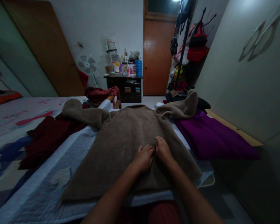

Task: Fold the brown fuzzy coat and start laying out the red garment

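"Hands?"
"Left hand [144, 158] and right hand [163, 150], close together, fingers bent on the coat [121, 140]; pinching, I can't tell."
"Coat?"
"Spread to the sheet's [40, 180] near edge."
"Lettering?"
"Unreadable."

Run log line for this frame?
left hand: on brown garment | right hand: on same garment | garment: spread flat, sleeves out | right side: folded purple cloth

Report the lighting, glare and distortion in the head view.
Head view: dim overall, with a lamp blown out at the top edge; hazy glare high on the pale cabinet; deep shadow at lower right; wide-angle stretch tilts the brown door on the left; soft, low-contrast shading on the brown garment.
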`<state>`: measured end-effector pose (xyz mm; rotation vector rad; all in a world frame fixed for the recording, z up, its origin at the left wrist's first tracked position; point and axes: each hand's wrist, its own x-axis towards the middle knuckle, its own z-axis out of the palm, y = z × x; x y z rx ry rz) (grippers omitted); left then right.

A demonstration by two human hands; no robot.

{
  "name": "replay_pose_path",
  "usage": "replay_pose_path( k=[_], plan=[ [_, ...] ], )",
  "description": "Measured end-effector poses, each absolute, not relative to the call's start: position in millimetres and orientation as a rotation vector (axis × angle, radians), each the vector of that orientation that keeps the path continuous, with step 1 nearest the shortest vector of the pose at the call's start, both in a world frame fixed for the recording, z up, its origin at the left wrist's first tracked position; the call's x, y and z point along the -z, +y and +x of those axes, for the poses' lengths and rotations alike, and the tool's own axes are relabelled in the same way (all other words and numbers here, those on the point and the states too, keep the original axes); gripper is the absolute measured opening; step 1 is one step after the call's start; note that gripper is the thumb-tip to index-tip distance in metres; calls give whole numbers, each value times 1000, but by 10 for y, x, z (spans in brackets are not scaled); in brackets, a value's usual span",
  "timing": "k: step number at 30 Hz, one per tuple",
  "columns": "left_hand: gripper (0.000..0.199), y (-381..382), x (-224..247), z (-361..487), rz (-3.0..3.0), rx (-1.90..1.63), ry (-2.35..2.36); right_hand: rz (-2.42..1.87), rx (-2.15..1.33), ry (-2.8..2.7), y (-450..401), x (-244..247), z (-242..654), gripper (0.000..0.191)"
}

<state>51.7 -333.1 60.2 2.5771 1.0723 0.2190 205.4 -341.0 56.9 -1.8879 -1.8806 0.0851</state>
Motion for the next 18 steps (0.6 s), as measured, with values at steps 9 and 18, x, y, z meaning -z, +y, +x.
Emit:
replay_pose_path(
  k=[9, 18],
  plan=[
    [49, -3556, -372, 124, 2566, -259, 1295, -2015, -44, -2063, -3517, -270, 1920, 44],
    [52, -3754, -415, 42, 2505, -332, 1279, -2114, -102, -2078, -3601, -302, 1777, 49]
  ],
)
